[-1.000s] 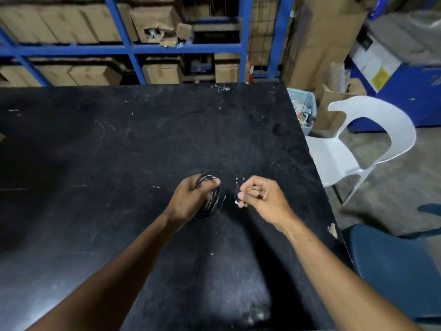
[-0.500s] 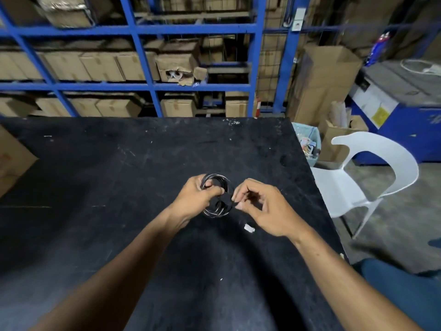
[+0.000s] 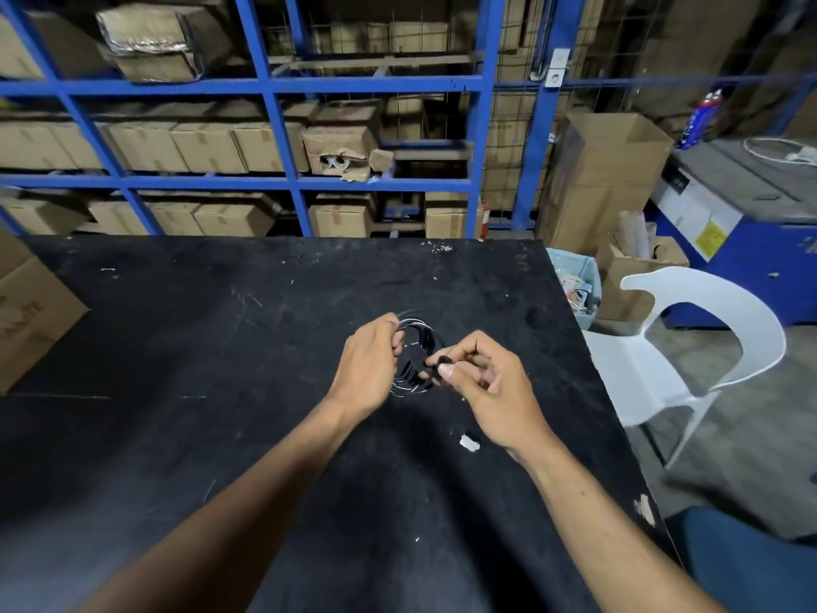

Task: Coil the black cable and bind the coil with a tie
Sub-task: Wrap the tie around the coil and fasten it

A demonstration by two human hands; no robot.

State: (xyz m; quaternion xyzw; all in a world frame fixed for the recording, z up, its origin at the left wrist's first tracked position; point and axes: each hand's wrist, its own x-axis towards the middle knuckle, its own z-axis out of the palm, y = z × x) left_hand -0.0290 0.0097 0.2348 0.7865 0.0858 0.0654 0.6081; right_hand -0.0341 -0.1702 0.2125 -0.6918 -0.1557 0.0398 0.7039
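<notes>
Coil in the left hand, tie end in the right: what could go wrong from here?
1. The left hand grips the coil on one side only, so the free loops may spring apart.
2. The right hand pinches a small black tie; it could slip and vanish against the black table.

1. both bare forearms reach up from the bottom edge and converge toward the middle.
2. left hand (image 3: 369, 367) back up, fingers curled over the near-left side of the black cable coil (image 3: 418, 342), gripping it.
3. right hand (image 3: 490, 387) just beside it, thumb and forefinger pinching a small black tie (image 3: 442, 360) at the coil's right edge, other fingers curled.
</notes>
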